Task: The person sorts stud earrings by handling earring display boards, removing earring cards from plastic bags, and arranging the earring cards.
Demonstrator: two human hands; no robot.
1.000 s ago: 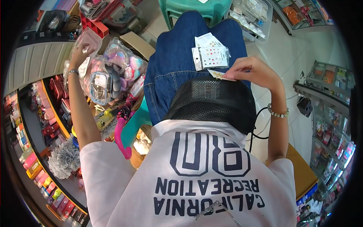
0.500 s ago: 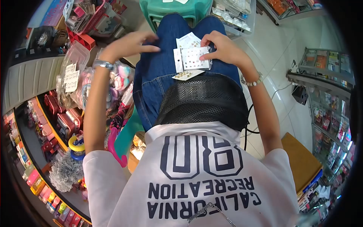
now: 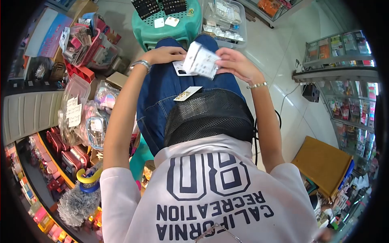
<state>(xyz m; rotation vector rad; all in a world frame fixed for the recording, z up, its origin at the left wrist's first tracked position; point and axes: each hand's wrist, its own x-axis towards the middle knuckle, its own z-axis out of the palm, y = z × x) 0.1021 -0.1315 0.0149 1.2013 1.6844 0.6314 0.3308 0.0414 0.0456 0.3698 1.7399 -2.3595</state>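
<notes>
My right hand (image 3: 237,65) pinches a blurred white stack of earring cards (image 3: 201,61) by its right edge, tilted above my lap. Rows of small dots show on the front card. My left hand (image 3: 167,54) lies over my thigh with fingers stretched out, their tips by the stack's left edge. Below those fingers a white card (image 3: 180,69) shows partly, covered by the stack. Closer to my waist, another card with gold-coloured earrings (image 3: 188,93) rests on my denim lap (image 3: 156,91), beside a black mesh piece (image 3: 206,115).
Ahead stands a green stool (image 3: 150,34) bearing dark earring displays (image 3: 146,8) and small white cards (image 3: 172,21). A clear plastic bin (image 3: 237,40) sits to its right. Leftward are a pink basket (image 3: 90,46) and bagged goods (image 3: 73,111); glass shelving (image 3: 348,97) lines the right.
My right hand has lifted the earring cards off my lap and tilted them. My left hand has moved right, up to the cards. The view has shifted, showing more of the stool.
</notes>
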